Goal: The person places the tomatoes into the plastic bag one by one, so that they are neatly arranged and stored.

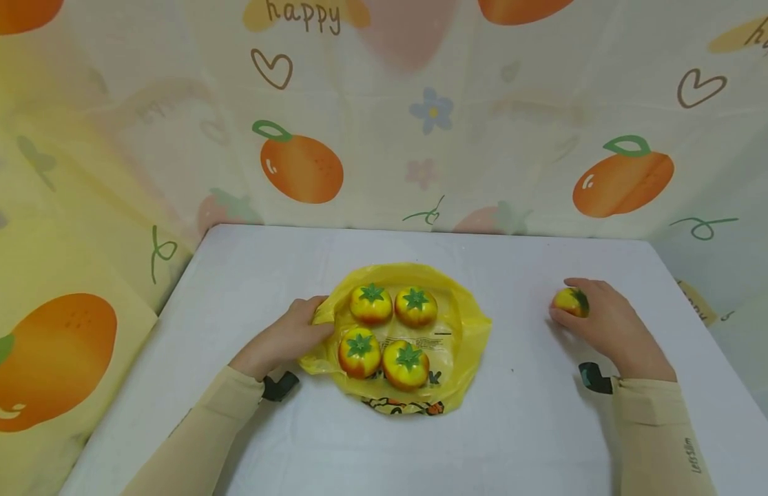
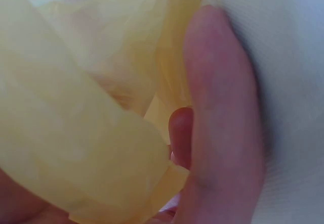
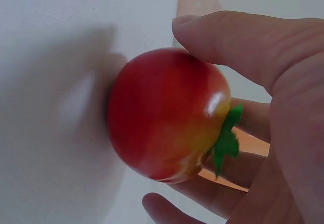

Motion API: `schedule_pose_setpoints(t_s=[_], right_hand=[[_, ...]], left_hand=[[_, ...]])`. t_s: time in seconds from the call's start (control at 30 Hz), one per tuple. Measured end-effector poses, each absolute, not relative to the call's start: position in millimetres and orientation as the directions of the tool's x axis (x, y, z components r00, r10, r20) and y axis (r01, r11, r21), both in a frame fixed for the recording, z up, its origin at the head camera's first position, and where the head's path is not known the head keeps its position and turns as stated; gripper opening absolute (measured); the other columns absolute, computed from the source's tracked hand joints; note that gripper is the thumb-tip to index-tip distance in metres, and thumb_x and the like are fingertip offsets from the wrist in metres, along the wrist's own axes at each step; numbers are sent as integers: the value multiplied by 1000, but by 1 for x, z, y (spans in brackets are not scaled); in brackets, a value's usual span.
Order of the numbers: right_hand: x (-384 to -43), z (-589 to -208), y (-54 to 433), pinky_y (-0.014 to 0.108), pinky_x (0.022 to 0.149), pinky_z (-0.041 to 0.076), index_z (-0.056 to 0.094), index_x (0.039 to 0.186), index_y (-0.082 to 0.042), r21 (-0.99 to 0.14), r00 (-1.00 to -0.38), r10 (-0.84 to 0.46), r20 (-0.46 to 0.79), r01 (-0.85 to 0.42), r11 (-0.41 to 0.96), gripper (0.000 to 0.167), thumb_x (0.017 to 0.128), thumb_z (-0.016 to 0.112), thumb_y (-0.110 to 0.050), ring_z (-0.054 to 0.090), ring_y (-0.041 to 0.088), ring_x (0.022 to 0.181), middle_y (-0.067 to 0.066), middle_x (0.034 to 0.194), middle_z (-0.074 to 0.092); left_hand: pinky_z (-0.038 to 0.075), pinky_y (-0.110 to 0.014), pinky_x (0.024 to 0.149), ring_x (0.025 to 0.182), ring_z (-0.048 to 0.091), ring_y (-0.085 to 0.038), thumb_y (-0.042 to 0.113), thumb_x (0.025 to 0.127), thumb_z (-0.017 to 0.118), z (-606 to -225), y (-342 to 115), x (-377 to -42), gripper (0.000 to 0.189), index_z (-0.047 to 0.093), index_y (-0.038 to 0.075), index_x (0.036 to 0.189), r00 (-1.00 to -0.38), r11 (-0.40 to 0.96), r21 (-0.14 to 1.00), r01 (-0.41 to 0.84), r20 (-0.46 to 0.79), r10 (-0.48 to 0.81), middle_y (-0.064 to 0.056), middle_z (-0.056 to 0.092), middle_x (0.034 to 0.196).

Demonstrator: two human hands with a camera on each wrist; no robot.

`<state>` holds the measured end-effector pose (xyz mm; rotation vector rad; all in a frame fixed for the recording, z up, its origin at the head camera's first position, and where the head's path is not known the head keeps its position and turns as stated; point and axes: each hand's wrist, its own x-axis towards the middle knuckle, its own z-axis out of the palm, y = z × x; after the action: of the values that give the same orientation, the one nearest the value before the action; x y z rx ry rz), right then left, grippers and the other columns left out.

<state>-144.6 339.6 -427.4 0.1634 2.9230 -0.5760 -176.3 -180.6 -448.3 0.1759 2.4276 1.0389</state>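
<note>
At the left side of a yellow plastic bag (image 1: pixel 476 337), my left hand (image 1: pixel 293 334) pinches the bag's rim between thumb and fingers. A fold of the bag (image 2: pixel 86 133) lies in that hand in the left wrist view. Several yellow toy tomatoes (image 1: pixel 359 351) with red undersides and green star-shaped tops sit upright in the bag. Well to the right, my right hand (image 1: pixel 607 324) holds another toy tomato (image 3: pixel 162 118) between thumb and fingers, its green top (image 3: pixel 228 140) turned toward the palm. This tomato is close over the white table.
The white-covered table (image 1: pixel 514 441) runs back to a fruit-patterned cloth (image 1: pixel 470 138), which also hangs on the left. Printed lettering (image 1: pixel 421 344) shows on the bag. Dark curved pieces (image 1: pixel 594 379) sit by both wrists, near beige sleeves.
</note>
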Motion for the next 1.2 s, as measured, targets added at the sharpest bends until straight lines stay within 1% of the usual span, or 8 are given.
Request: schedule_pose_setpoints(t_s=[0.17,0.33,0.43,0.7,1.0,1.2], right_hand=[[-145,-429,339,73,110,44,42,160,-1,-368,-981,72,-183,136,920,85,99,76,-49,46,51,126,36,155,42],[-145,-430,339,73,110,45,42,160,-2,-370,-979,73,-190,140,919,83,100,75,-48,46,51,127,35,154,42],[-145,-430,339,73,110,45,43,160,-2,-369,-980,67,-186,133,920,82,100,75,-47,46,51,127,36,154,42],[-145,-431,339,73,108,46,42,161,-3,-364,-978,70,-195,139,921,83,100,74,-50,47,52,126,37,155,41],[-146,-432,338,73,109,46,42,161,-3,-362,-977,76,-198,145,921,83,100,75,-49,46,53,128,37,155,41],[-145,-432,338,74,107,47,41,161,-3,-363,-977,81,-200,151,919,83,100,74,-48,46,53,127,37,155,40]], left_hand=[[46,-49,103,121,49,-33,31,103,57,-448,-181,-176,71,36,8,166,-872,709,701,-74,-390,295,-22,44,146],[47,-48,102,119,49,-33,31,103,57,-447,-180,-175,71,37,8,167,-873,708,702,-75,-390,294,-21,45,144],[46,-48,103,120,49,-33,31,103,57,-446,-179,-175,70,37,9,166,-873,704,705,-82,-391,291,-21,45,144],[45,-52,107,124,48,-34,30,102,57,-444,-179,-174,72,37,7,167,-873,699,712,-71,-383,301,-23,44,149],[46,-50,105,123,47,-33,30,102,57,-444,-179,-174,70,38,9,166,-873,694,715,-84,-389,295,-22,44,148],[47,-47,102,121,49,-32,31,103,57,-446,-179,-175,70,38,10,166,-872,701,707,-88,-395,289,-21,45,146]])
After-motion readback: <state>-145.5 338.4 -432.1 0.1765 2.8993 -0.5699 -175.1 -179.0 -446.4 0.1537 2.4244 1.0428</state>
